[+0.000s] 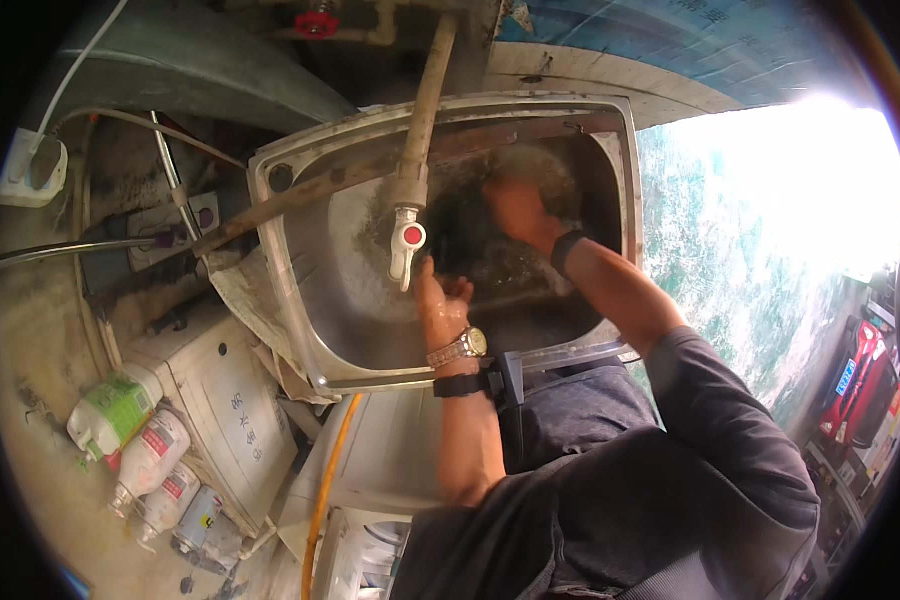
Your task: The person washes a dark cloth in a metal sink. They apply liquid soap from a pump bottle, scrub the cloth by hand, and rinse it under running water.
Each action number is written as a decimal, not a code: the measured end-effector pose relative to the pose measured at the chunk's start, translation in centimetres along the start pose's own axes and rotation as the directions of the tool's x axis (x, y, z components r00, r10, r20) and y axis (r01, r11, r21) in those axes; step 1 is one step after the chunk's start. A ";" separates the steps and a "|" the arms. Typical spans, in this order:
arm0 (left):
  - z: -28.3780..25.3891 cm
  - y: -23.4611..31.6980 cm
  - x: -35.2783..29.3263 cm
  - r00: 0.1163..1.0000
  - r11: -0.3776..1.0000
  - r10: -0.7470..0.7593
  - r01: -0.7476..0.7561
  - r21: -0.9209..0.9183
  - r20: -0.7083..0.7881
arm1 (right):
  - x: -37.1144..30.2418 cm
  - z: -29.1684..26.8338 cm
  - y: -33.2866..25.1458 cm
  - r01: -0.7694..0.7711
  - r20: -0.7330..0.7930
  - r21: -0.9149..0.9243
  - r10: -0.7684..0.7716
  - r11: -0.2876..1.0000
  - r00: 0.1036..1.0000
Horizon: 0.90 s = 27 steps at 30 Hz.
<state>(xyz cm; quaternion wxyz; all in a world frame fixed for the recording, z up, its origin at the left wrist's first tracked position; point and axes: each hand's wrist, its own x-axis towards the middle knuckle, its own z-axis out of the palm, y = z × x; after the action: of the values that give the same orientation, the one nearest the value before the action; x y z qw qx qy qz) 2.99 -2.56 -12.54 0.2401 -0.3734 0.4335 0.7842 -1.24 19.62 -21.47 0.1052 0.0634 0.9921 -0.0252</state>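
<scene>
My left hand [442, 308], wet and with a metal-banded watch at its wrist, is at the near side of the metal sink [288, 290]. Its thumb and fingers stand apart, slightly curled, and I see nothing held in them. Just above it hangs a white tap [407, 240] with a red button, on a pale pipe [432, 100]. Deeper in the basin, toward the right, my right hand [518, 208] is smeared by motion, its fingers unclear. Around and below both hands the basin is dark and wet; whether a dark item lies there I cannot make out.
A brown rusty bar [310, 192] crosses above the sink. To the left are a white box [225, 410], a green-labelled jug [115, 412] and several bottles. An orange hose [332, 480] runs down at the near side. A red vehicle [855, 385] shows far right.
</scene>
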 end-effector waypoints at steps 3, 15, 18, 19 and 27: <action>0.8 -1.0 -0.6 0.993 0.992 -0.117 0.118 0.040 -0.012 | -0.4 -1.3 -0.5 -0.142 0.336 0.350 0.018 0.926 0.942; -0.1 -2.4 2.2 0.967 0.979 0.174 -0.190 0.072 0.189 | -5.3 -2.7 -7.2 -0.351 0.461 0.874 -0.345 0.335 0.818; -1.9 -3.2 4.2 0.965 0.977 0.152 -0.179 0.115 0.214 | -6.5 -4.6 -9.1 -0.290 0.358 0.927 -0.326 0.239 0.875; -2.0 -3.5 4.9 0.970 0.982 0.111 -0.141 0.129 0.214 | -6.6 -4.9 -10.0 -0.292 0.386 0.872 -0.184 0.392 0.904; 0.8 -3.7 3.8 0.996 0.999 -0.026 0.023 -0.040 -0.091 | -0.4 -3.2 -4.2 -0.250 0.229 0.445 0.160 0.860 0.960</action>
<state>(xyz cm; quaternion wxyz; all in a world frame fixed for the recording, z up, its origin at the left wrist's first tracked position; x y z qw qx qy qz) 2.97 0.22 -17.08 0.2223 -0.4188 0.4240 0.7716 -2.07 15.57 -18.06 0.1802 0.1899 0.9297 -0.2592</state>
